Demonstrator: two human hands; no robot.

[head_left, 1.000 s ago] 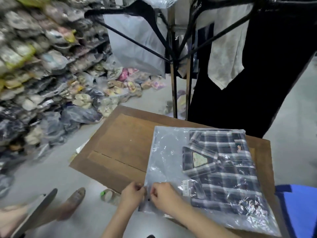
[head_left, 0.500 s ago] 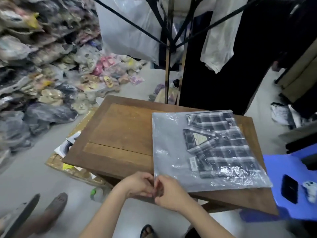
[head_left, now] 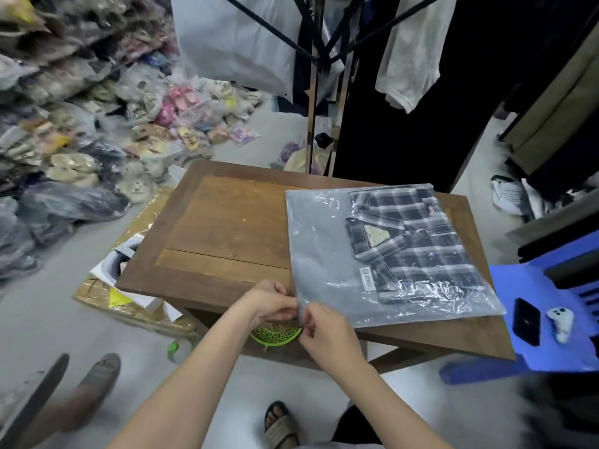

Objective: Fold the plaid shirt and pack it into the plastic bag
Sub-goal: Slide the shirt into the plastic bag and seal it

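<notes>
The folded dark plaid shirt [head_left: 411,241] lies flat inside a clear plastic bag [head_left: 321,254] on the right half of a brown wooden table [head_left: 227,228]. The shirt fills the bag's right part; the left part lies flat with nothing visible inside. At the table's near edge both hands pinch the bag's near-left corner: my left hand [head_left: 270,303] from the left, my right hand [head_left: 327,335] from the right, fingertips touching.
A blue plastic stool [head_left: 547,361] at the right carries a black phone [head_left: 526,321] and a small white object [head_left: 560,322]. A green round item [head_left: 275,335] hangs below the table edge. Bagged goods pile up at left; a clothes rack [head_left: 316,85] stands behind. Feet in sandals rest on the floor.
The view has tilted down and pulled back, so the table and stool show more fully. Both hands have stayed pinching the bag's near-left corner; the bag has barely shifted.
</notes>
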